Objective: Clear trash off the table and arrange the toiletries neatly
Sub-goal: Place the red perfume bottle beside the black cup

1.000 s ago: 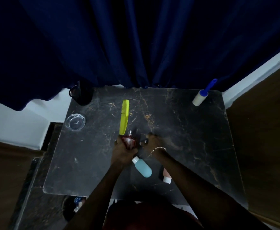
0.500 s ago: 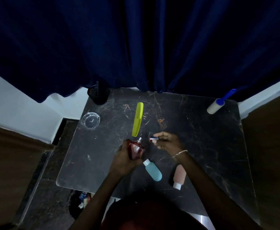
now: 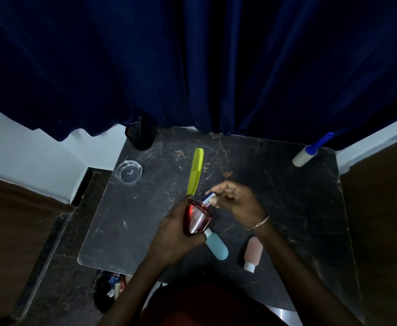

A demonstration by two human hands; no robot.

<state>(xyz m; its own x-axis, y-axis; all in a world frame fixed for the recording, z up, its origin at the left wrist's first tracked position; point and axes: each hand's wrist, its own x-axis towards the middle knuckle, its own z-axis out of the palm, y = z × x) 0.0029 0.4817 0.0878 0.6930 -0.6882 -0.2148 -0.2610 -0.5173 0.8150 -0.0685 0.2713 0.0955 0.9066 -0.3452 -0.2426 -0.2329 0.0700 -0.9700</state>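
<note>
Gripping a faceted red glass perfume bottle [image 3: 196,218] over the dark marble table [image 3: 287,208], the left hand [image 3: 176,234] is curling round its body, tilting it. The right hand [image 3: 237,201] is pinching the silver cap [image 3: 208,199] at its neck. A teal squeeze bottle [image 3: 216,247], a pink tube [image 3: 253,254] and a yellow-green plastic comb [image 3: 195,171] are lying nearby.

Chain bracelet [image 3: 257,224] at right hand [image 3: 237,203] (clothing [image 3: 216,307] perhaps red).

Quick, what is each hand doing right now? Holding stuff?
Left hand: grips the red glass perfume bottle.
Right hand: pinches the silver metal cap at the bottle's top.
</note>
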